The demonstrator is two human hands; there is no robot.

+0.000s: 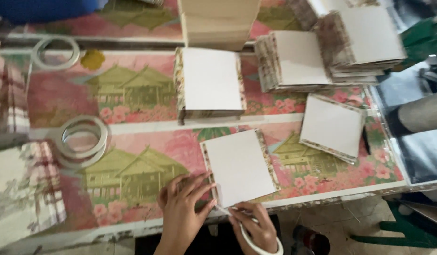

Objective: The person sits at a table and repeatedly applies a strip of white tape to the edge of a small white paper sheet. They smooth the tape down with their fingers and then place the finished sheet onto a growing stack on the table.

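A white card with patterned paper edges [239,166] lies near the table's front edge. My left hand [183,208] rests flat on the table, fingertips touching the card's lower left edge. Below the card's bottom corner, my right hand [254,226] grips a roll of white tape [256,242] and holds its strip against the card's lower edge.
Several stacks of similar covered cards [210,84] [294,61] [358,38] [332,127] sit farther back on the pink floral tablecloth [133,94]. Tape rolls [83,138] [56,53] lie at left, beside plaid paper stacks [24,189]. A cardboard stack [218,21] stands behind.
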